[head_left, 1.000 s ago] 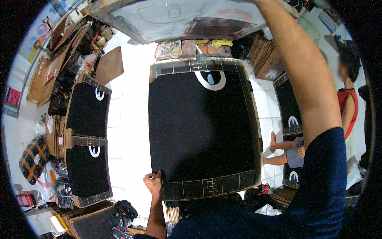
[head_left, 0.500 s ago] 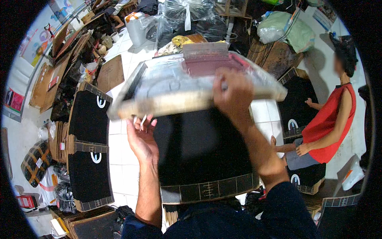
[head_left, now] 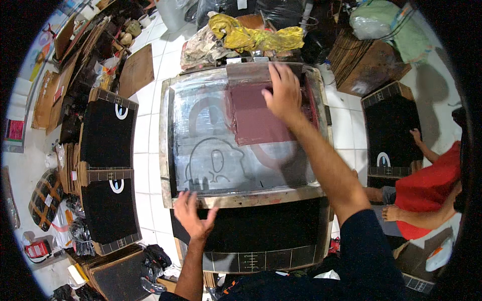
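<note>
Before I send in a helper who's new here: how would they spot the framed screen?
Start at the large central black board. The framed screen covers its far part. Unlike the black boards at either side, its grey face bears a large dark red patch.

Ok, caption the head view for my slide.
Framed screen over black panel: left hand at near edge, right hand over far side.

The screen [head_left: 241,160] lies over the far part of the board [head_left: 251,224], rags [head_left: 258,36] behind it. The left hand [head_left: 194,215] is by its near edge, the right hand [head_left: 284,95] over its far-right part. More boards [head_left: 108,135] lie left and right.
</note>
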The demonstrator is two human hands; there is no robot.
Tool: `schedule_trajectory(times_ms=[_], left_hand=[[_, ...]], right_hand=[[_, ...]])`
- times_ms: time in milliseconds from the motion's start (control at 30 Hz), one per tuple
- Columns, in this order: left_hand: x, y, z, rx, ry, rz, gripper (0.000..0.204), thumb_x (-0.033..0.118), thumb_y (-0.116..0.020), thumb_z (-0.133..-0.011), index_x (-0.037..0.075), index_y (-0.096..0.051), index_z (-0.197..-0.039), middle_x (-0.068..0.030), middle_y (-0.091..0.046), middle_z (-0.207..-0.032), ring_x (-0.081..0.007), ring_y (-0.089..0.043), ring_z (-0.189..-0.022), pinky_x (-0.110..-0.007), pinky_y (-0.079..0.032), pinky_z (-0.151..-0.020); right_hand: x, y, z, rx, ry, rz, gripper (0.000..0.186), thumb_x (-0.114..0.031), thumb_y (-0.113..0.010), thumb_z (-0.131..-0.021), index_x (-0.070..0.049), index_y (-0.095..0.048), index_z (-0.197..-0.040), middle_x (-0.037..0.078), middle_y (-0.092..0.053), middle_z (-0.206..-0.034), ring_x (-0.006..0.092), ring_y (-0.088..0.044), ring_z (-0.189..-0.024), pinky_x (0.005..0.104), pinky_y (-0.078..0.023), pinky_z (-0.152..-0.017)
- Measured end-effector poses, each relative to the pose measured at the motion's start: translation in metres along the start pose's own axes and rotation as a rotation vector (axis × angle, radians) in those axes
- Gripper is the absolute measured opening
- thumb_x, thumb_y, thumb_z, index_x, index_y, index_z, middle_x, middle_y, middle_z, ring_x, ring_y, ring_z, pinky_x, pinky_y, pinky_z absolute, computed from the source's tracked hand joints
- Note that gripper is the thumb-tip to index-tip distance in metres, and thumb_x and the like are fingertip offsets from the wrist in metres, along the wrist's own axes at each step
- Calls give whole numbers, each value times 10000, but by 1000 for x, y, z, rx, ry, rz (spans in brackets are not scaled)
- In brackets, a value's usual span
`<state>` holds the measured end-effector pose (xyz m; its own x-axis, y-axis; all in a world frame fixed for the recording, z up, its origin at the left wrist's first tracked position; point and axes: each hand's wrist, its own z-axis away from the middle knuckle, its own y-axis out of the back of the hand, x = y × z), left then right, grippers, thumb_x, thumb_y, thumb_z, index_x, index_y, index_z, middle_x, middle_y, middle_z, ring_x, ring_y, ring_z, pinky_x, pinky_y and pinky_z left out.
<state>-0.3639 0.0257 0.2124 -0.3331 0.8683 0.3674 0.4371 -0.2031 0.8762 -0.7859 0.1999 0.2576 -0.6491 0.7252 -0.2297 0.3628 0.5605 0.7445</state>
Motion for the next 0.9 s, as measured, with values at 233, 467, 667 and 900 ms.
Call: schedule_trajectory(times_ms=[233,467,667,900], left_hand=[[-7,-21,-1,-123,-87,-143,743,476,-889,-656,91,-643,-1243,-158,-573,-1378,-380,-461,-1405,-608,-255,-1190],[-10,-21,3,-134,-73,-144,713,468,-869,-663,93,-639,-1224,-159,-581,-1360,-386,-473,-1396,-606,-259,-1189],[-8,-19,1,-130,-91,-124,694,447,-876,-670,96,-636,-1218,-159,-570,-1376,-391,-457,-1405,-621,-246,-1193],[-8,-18,0,-164,-61,-67,725,441,-898,-663,102,-607,-1234,-161,-564,-1367,-388,-452,-1403,-634,-244,-1188]], right_hand=[[23,-26,-44,-604,19,183,553,-304,-836,-818,-126,-636,-1302,90,-674,-1232,319,-593,-1176,484,-433,-967],[17,-25,-41,-314,-11,119,373,-246,-798,-847,-148,-679,-1187,67,-721,-1128,317,-651,-1077,489,-446,-934],[21,-41,-27,-385,51,141,360,-190,-810,-813,-118,-656,-1130,70,-705,-1104,309,-645,-1078,481,-458,-899],[-16,34,44,-427,96,160,442,-90,-826,-675,-125,-645,-1077,57,-652,-998,304,-625,-1027,464,-473,-847]])
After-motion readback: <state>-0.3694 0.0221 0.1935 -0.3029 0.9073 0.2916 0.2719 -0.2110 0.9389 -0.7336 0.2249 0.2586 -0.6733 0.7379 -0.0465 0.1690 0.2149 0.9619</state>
